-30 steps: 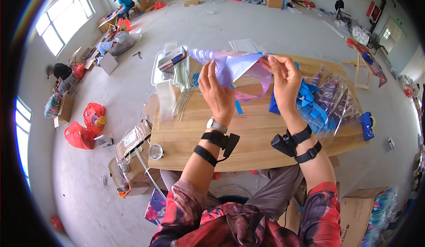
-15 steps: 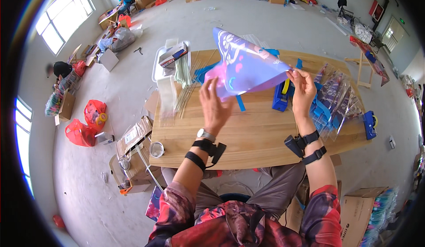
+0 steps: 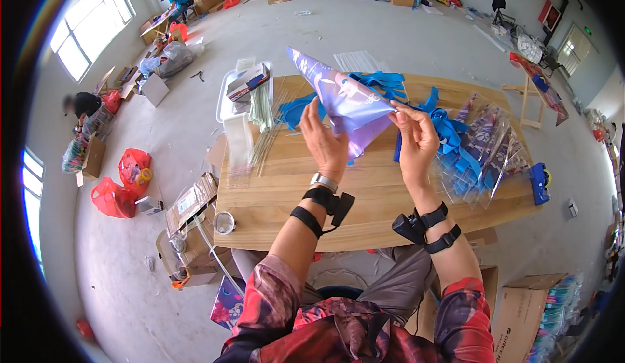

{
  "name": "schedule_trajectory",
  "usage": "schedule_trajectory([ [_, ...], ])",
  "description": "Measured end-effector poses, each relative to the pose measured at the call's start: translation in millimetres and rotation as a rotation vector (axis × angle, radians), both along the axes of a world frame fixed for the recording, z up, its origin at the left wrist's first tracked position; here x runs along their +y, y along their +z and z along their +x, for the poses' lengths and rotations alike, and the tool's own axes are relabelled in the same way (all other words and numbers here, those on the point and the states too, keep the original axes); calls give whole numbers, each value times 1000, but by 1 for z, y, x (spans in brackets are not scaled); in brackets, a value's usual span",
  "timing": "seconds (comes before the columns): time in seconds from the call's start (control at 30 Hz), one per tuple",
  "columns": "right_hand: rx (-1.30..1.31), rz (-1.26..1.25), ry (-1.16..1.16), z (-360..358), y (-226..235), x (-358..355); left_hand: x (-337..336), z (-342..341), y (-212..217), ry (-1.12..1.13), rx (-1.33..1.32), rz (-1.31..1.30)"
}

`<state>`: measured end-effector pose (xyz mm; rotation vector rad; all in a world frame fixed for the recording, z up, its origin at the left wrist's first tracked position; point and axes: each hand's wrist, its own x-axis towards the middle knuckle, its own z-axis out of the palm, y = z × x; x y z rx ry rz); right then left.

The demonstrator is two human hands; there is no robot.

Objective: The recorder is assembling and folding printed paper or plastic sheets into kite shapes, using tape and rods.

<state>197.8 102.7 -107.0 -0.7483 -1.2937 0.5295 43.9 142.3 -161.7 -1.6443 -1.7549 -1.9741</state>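
Observation:
A shiny purple printed plastic sheet [image 3: 355, 106] is curled into a cone shape above the table, its pointed tip up to the left. My right hand [image 3: 416, 138] pinches its right corner between thumb and fingers. At the lower left side, my left hand [image 3: 323, 143] holds the sheet with the fingers behind its edge. Under and beyond it lie blue ribbon strips [image 3: 384, 84], with more blue strips [image 3: 449, 128] right of my right hand. Clear bags with purple printed pieces [image 3: 488, 141] rest at the table's right.
On the wooden table [image 3: 293, 213] are thin sticks [image 3: 268, 145], a white tray [image 3: 224, 99] with a box, a round clear container [image 3: 224, 223] and a blue tape dispenser [image 3: 540, 184]. Cartons [image 3: 527, 311] and red bags [image 3: 114, 197] stand on the floor. Two people sit at the left.
The sheet has gone from spread wide to a narrower curled cone and come lower. My right hand has moved left, closer to my left hand, which has shifted slightly right.

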Motion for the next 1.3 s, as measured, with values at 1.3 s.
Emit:
schedule_trajectory([
  [1.3,129,-719,-236,128,-249,-91,-127,-154,-128,-143,650,-369],
])
